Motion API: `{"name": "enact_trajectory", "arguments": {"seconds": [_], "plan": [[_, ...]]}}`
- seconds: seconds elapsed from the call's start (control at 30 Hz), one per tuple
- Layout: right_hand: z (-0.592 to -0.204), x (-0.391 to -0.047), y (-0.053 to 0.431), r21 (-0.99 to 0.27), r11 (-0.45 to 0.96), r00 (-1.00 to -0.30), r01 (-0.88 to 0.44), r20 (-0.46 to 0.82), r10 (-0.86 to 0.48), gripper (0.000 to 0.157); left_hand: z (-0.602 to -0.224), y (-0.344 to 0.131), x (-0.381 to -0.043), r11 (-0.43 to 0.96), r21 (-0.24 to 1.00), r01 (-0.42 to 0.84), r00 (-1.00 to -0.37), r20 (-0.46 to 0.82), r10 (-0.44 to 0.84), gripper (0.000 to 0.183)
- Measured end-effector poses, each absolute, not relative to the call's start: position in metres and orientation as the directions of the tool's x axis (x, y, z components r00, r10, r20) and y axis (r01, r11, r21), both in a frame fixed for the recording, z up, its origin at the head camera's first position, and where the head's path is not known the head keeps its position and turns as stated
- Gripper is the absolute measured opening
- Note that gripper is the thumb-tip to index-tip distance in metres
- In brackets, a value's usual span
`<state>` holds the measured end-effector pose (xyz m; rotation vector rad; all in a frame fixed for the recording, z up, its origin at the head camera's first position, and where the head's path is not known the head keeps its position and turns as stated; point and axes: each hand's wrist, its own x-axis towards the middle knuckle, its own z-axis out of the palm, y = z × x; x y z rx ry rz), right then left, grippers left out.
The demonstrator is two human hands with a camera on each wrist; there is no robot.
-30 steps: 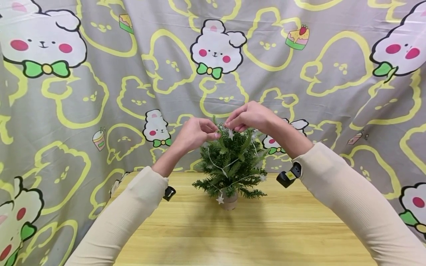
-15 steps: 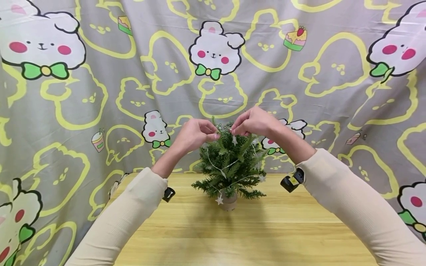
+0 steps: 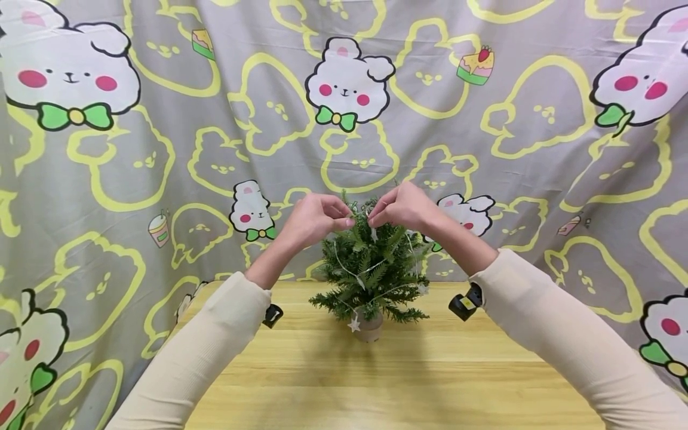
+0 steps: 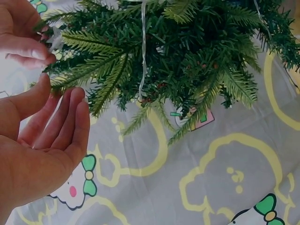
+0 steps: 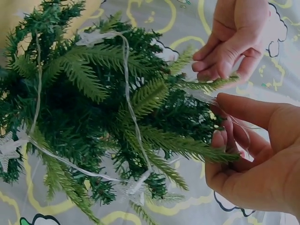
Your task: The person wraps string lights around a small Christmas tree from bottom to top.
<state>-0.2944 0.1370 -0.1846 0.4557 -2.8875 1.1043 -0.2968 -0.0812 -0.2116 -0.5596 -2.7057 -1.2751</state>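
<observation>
A small artificial Christmas tree [image 3: 371, 263] stands upright in a pot [image 3: 368, 332]. A clear string light [image 5: 133, 112] with star-shaped pieces winds round its branches. At the top left of the tree, my left hand [image 3: 314, 220] pinches a green branch tip [image 5: 211, 85] between thumb and fingers. Opposite it, my right hand [image 3: 407, 208] pinches the string light beside a star [image 3: 374, 233] near the treetop. Thin wire loops behind the right fingers in the right wrist view. Another star [image 3: 354, 323] hangs low in front of the pot.
The tree stands towards the back of a wooden table [image 3: 344, 382]. Behind and at both sides hangs a grey curtain [image 3: 215, 107] printed with rabbits and yellow outlines. Each sleeve carries a black wrist camera, one on the right [image 3: 465, 302].
My right hand has come down a little at the treetop, shifting right and then back left with the star. The left hand stays almost still on the branch tip.
</observation>
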Motion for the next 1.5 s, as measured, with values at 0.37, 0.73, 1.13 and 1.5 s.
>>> {"name": "enact_trajectory", "arguments": {"seconds": [0.37, 0.73, 1.13, 1.5], "plan": [[-0.196, -0.295, 0.132, -0.626, 0.726, -0.958, -0.285, 0.158, -0.240, 0.014, -0.213, -0.083, -0.299, 0.592, 0.710, 0.381, -0.923, 0.255, 0.289, 0.016], [-0.199, -0.294, 0.134, -0.605, 0.737, -0.953, -0.300, 0.149, -0.265, 0.012, -0.212, -0.082, -0.297, 0.583, 0.713, 0.390, -0.919, 0.257, 0.300, 0.016], [-0.180, -0.283, 0.141, -0.556, 0.770, -0.949, -0.314, 0.156, -0.274, 0.022, -0.212, -0.083, -0.297, 0.572, 0.722, 0.388, -0.919, 0.258, 0.298, 0.015], [-0.175, -0.270, 0.154, -0.558, 0.763, -0.945, -0.326, 0.182, -0.271, 0.027, -0.209, -0.080, -0.292, 0.589, 0.696, 0.410, -0.910, 0.271, 0.313, 0.014]]}}
